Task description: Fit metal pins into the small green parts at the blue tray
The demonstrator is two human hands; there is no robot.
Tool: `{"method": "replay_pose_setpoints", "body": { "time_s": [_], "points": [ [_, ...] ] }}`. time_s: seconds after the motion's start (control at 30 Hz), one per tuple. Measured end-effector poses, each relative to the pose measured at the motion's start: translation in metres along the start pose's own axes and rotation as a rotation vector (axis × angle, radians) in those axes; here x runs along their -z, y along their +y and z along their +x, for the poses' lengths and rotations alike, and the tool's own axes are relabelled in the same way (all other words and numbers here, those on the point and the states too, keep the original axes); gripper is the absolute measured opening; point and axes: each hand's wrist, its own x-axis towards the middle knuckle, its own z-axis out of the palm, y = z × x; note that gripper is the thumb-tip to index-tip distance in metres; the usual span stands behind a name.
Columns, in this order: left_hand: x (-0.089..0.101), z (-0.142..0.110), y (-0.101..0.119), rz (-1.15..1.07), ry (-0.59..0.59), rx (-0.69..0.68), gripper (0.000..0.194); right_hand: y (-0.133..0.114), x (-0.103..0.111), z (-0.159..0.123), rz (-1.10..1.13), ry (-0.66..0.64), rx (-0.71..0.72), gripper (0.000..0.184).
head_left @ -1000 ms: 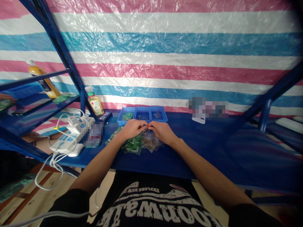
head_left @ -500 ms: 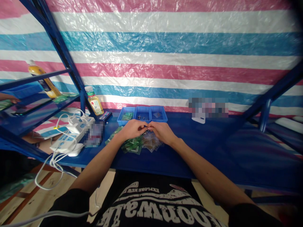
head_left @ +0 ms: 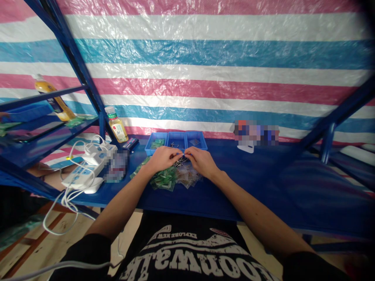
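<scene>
1. Blue desk [head_left: 258,183] stretches open to the right; its front edge runs just below the green and clear plastic packets [head_left: 172,178].
2. Blue plastic three-compartment tray [head_left: 150,146] sits behind them: green packet [head_left: 157,144] left, small metal pieces [head_left: 175,145] middle, small packet [head_left: 193,142] right.
3. Left hand [head_left: 163,159] and right hand [head_left: 202,163] grip, fingertips meeting on a small dark metal piece [head_left: 183,159], just in front of the tray and above the packets.
</scene>
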Motion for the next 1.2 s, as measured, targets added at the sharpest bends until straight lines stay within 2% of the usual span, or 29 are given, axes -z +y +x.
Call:
{"method": "replay_pose_setpoints", "body": {
  "time_s": [0.23, 0.47, 0.7, 0.9, 1.03, 1.2],
  "points": [
    [-0.001, 0.0, -0.0025, 0.005, 0.037, 0.064, 0.032, -0.0004, 0.0035, 0.0003, -0.041, 0.049, -0.103, 0.013],
    [0.0006, -0.0005, 0.0001, -0.043, -0.016, 0.002, 0.031, -0.0016, 0.0036, 0.0005, -0.022, 0.009, -0.081, 0.015],
    [-0.0017, -0.0005, -0.0016, -0.051, 0.01, -0.015, 0.029, -0.002, 0.0028, 0.0005, -0.011, -0.004, -0.052, 0.019],
    [-0.0021, 0.0009, -0.0001, -0.02, 0.06, -0.127, 0.021, -0.005, 0.0021, -0.0008, 0.039, 0.012, -0.001, 0.025],
    [-0.0009, 0.0002, -0.0001, -0.078, 0.076, -0.106, 0.018, -0.0087, 0.0028, -0.0012, 0.068, -0.016, 0.038, 0.023],
    [-0.0021, -0.001, -0.0036, -0.123, 0.087, -0.071, 0.019, -0.0088, 0.0028, -0.0014, 0.034, -0.015, -0.009, 0.019]
  ]
}}
